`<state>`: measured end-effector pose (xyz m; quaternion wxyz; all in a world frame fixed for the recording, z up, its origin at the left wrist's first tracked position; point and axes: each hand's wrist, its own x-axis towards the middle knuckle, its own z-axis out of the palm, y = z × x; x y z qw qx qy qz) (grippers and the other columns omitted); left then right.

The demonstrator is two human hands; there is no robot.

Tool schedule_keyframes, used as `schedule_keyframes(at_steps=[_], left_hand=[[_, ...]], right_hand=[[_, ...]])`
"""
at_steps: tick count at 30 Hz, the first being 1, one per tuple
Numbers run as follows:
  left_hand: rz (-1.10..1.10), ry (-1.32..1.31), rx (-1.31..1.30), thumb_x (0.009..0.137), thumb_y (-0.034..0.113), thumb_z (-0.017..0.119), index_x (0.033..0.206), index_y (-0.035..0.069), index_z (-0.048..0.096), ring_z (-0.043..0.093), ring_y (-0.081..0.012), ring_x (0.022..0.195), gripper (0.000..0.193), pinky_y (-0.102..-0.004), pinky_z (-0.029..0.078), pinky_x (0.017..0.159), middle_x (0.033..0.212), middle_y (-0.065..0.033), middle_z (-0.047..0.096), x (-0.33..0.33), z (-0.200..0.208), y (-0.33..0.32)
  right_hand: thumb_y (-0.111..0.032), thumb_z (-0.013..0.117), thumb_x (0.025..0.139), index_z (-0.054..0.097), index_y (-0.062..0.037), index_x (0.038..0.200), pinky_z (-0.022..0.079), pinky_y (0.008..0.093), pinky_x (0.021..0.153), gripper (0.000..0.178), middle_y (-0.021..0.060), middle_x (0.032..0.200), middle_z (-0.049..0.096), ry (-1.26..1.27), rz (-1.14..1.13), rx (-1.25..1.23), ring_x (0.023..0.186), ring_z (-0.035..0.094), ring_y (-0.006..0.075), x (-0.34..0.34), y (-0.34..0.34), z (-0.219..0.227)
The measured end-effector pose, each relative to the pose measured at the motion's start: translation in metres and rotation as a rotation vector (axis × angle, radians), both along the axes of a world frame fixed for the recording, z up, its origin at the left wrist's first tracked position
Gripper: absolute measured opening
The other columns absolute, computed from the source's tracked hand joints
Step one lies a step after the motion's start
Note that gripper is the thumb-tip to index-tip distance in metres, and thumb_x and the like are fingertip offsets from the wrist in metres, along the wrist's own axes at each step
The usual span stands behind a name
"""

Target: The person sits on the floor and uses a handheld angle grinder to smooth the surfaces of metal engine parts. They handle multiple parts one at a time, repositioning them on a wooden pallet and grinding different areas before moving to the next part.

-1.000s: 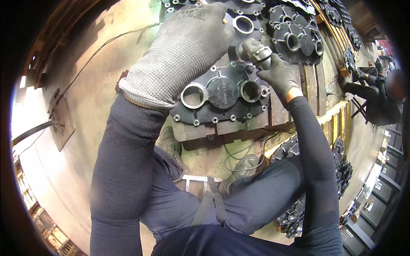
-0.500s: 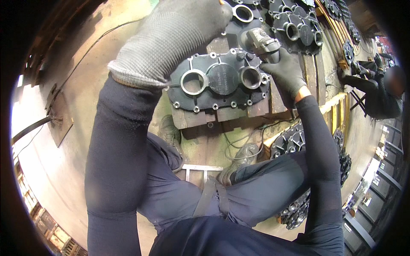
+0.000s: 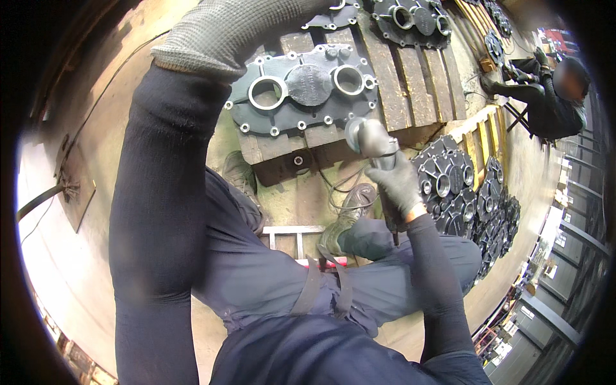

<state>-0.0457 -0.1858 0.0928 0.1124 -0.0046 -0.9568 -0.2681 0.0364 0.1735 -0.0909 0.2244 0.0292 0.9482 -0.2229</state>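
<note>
My right hand [image 3: 401, 185], in a dark glove, is wrapped round an angle grinder [image 3: 375, 138]. The grinder is slightly blurred, and its round disc faces left. It is held just off the near right edge of a dark metal cover casting [image 3: 309, 85], which has two large ringed holes and bolt bosses along its rim. That casting lies flat on a wooden pallet stack [image 3: 410, 83]. My left hand [image 3: 256, 29], in a grey knitted glove, reaches past the casting's far left side. Its fingers are cut off by the upper edge.
Another similar casting [image 3: 414, 20] lies farther back on the slats. Several more castings [image 3: 449, 176] are stacked at the right, beside a yellowish wooden pallet [image 3: 484, 138]. A cable [image 3: 333, 186] loops on the floor near my shoe [image 3: 350, 215]. Another person [image 3: 552, 102] sits at the far right.
My right hand has brought the grinder nearer to me, from the casting's far right side to its near right edge. My left hand has moved farther toward the upper edge as the view shifted.
</note>
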Motion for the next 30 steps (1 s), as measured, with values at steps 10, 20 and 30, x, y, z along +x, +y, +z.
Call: schedule_keyframes(at_steps=[10,20,30], left_hand=[[-0.057,0.005,0.068,0.094,0.021,0.059,0.115,-0.003,0.070,0.071,-0.0393,0.106,0.034,-0.0466,0.054,0.095,0.107,-0.0276,0.073,-0.006,-0.012,0.005],[-0.070,-0.049,0.169,0.095,0.017,0.058,0.120,-0.005,0.069,0.072,-0.0361,0.103,0.035,-0.0427,0.055,0.092,0.107,-0.0272,0.073,-0.005,-0.004,0.012],[-0.048,-0.024,0.104,0.094,0.018,0.059,0.116,-0.006,0.069,0.072,-0.0359,0.100,0.034,-0.0433,0.055,0.091,0.103,-0.0270,0.073,0.002,-0.001,0.017]], right_hand=[[-0.045,0.079,0.072,0.062,0.0032,0.115,0.053,0.0495,0.095,0.066,0.0309,0.110,0.071,-0.050,0.002,0.183,0.107,0.069,0.0461,-0.001,-0.007,-0.003],[-0.045,0.079,0.073,0.062,0.0033,0.114,0.053,0.0501,0.094,0.065,0.0310,0.108,0.072,-0.053,0.025,0.191,0.105,0.070,0.0456,-0.009,-0.018,-0.006],[-0.046,0.080,0.072,0.062,0.0031,0.116,0.053,0.0506,0.095,0.069,0.0305,0.109,0.072,-0.041,0.063,0.185,0.107,0.069,0.0454,-0.014,-0.024,-0.004]])
